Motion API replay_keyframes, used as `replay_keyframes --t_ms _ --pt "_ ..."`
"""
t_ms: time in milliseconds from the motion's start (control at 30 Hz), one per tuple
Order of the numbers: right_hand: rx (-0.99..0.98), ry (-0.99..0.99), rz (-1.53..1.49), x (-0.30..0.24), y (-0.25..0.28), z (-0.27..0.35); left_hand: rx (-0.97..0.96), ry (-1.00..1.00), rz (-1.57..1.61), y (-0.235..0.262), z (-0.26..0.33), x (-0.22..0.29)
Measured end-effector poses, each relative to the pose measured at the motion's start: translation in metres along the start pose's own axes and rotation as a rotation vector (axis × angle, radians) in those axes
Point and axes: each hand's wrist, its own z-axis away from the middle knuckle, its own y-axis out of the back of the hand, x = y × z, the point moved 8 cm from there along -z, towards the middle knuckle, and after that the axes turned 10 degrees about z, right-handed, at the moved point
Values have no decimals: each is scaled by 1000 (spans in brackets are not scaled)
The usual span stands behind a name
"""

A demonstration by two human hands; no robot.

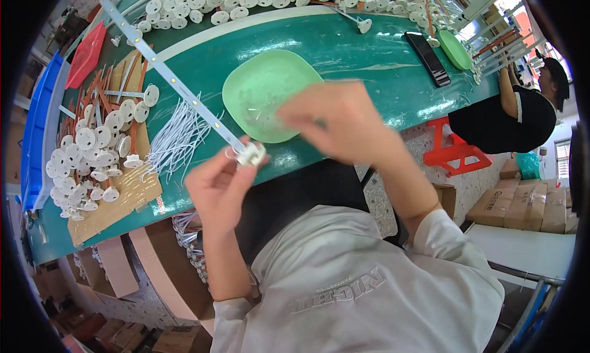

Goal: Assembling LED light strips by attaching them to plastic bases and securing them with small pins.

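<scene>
1. Fingers first: the left hand (216,184) is pinched around a small white plastic end cap (251,154), thumb and fingertips closed on it just above the near edge of the table. The right hand (337,122) is a blur of motion in front of the green plate (261,82); I cannot tell whether its fingers are closed on anything.

2. The cap sits at the near end of a long white LED strip (166,73), and that strip runs away up and to the left across the green table (369,64), its far end out near the red tray (86,53). Whether the cap is fully seated on the strip or only butted against it, I can't make out.

3. Risk one, as I judge it: that strip is long and held only at one end. A twist of the left wrist could swing the far end through the pile of white round discs (89,153) on the cardboard and scatter them.

4. Risk two: the grip on the cap is a fingertip pinch. If the right hand knocks it, the cap could pop loose and drop off the table edge towards the boxes below.

5. Risk three: the bundle of white wires (175,141) lies just beside the strip; dragging the strip sideways could snag it.

6. Risk four: forcing the cap on crooked could bend the thin strip.
</scene>
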Motion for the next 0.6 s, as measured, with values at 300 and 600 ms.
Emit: replay_keyframes --t_ms 300,600 --pt "-634 -11 370 81 -59 -55 89 -18 13 21 -12 -2" --pt "-691 126 442 66 -68 -52 10 36 -21 13 -16 -4"
